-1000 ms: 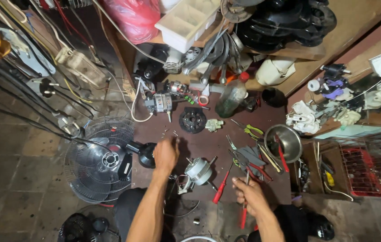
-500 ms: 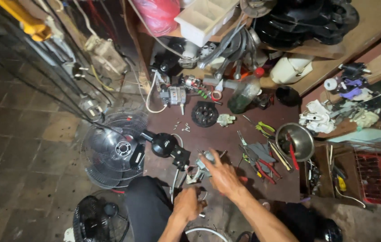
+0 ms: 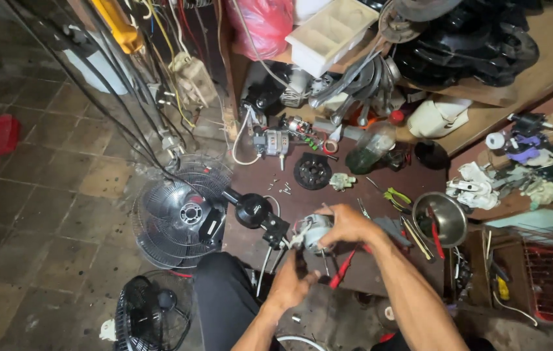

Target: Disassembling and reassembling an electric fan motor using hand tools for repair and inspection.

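Right hand curled over the top of the small grey fan motor, fingers closed round it, holding it just above the dark worktop. Left hand directly below the motor, fingers bunched and pinching near its underside; can't tell what it pinches. Black fan housing sits just left of the motor. Steel bowl to the right holds a red-handled tool. White tray up on the shelf, contents unclear.
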